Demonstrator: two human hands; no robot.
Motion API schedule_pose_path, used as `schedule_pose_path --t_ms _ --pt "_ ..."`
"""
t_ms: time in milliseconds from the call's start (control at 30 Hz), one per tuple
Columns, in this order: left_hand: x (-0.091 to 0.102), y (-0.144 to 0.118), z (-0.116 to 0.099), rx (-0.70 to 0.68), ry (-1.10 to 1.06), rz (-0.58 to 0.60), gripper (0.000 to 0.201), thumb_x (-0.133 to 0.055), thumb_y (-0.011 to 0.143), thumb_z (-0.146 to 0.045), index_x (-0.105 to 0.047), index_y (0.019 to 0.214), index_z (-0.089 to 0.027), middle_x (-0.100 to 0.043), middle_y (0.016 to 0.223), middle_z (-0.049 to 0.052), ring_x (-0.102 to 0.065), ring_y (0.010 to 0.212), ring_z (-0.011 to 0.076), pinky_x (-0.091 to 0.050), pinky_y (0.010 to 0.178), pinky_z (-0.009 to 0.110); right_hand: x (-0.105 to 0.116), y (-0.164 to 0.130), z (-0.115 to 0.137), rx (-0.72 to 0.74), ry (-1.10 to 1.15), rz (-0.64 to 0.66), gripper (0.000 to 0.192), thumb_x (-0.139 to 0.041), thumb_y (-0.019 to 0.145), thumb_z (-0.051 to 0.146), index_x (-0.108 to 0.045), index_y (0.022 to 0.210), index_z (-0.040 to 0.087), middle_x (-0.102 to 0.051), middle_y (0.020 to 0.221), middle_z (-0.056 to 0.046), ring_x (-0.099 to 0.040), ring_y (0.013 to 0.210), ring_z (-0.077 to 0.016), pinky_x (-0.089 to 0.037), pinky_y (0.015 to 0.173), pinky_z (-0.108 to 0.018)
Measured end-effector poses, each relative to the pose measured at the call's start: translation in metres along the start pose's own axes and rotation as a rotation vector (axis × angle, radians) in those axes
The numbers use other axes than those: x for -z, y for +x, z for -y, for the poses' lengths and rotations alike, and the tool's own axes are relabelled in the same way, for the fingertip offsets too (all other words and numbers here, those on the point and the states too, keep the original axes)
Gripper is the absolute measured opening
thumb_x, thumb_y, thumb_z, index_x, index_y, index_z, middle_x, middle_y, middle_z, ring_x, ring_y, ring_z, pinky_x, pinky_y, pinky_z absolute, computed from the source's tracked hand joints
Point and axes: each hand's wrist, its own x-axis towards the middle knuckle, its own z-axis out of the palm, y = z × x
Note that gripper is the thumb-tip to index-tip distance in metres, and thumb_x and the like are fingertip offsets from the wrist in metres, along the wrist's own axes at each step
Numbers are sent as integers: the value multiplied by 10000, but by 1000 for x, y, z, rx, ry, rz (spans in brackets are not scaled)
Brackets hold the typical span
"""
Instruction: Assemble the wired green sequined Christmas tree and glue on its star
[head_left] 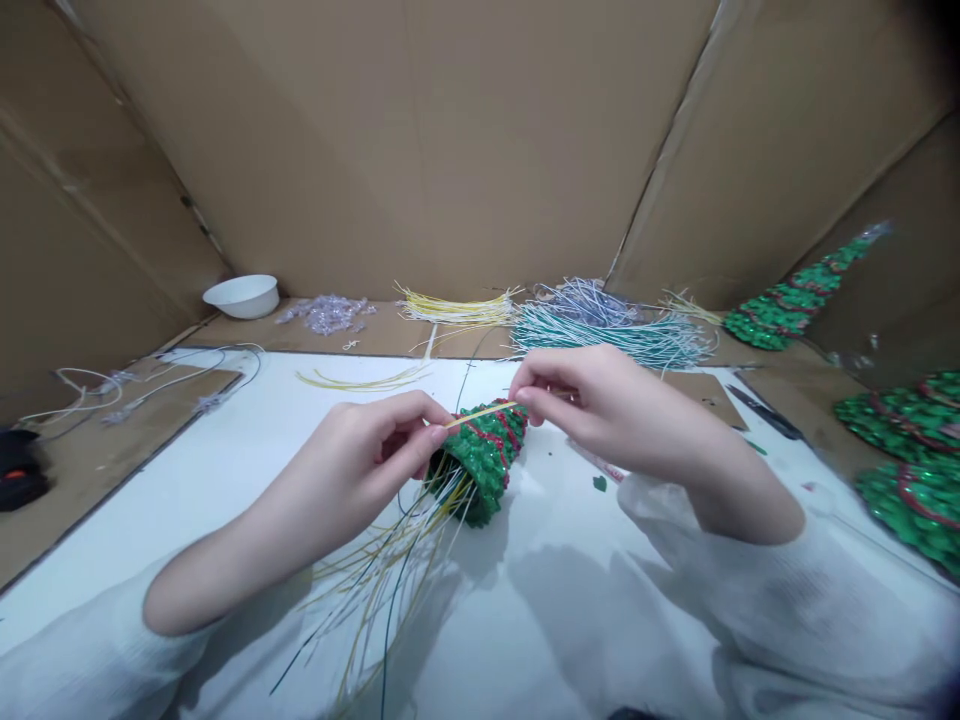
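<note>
On the white counter [247, 440], keep the small green beaded cone tree with red bands [486, 455] steady at centre: the left hand [360, 455] pinches its open base and the right hand [592, 395] pinches the yellow cord [480, 413]. Judgement: draw the cord taut, clear of the loose trailing strands [390, 580].
</note>
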Motion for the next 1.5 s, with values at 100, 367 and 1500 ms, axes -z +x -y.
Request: schedule_pose_path --t_ms 100,367,1500 --pt "-3 -1 -3 -11 -20 -33 205 -472 892 -366 -618 869 -224 -528 569 -59 -415 493 75 -320 472 186 -6 0 4 41 75 76 156 -498 849 210 -597 733 172 -605 630 41 -485 554 -64 -319 514 -198" --pt "-1 -5 6 186 -219 125 317 -484 858 -470 -577 766 -181 -538 571 -32 -422 468 71 -321 419 167 14 0 -13 62 46 98 139 -528 797 179 -613 690 154 -559 596 42 -420 512 -52 -291 529 -213" --pt "-58 0 3 659 -1322 35 271 -668 756 -407 -580 789 -153 -434 637 -35 -306 505 53 -185 403 174 11 3 -19 78 -46 81 154 -487 758 118 -633 782 159 -608 646 17 -484 567 -89 -317 543 -217"
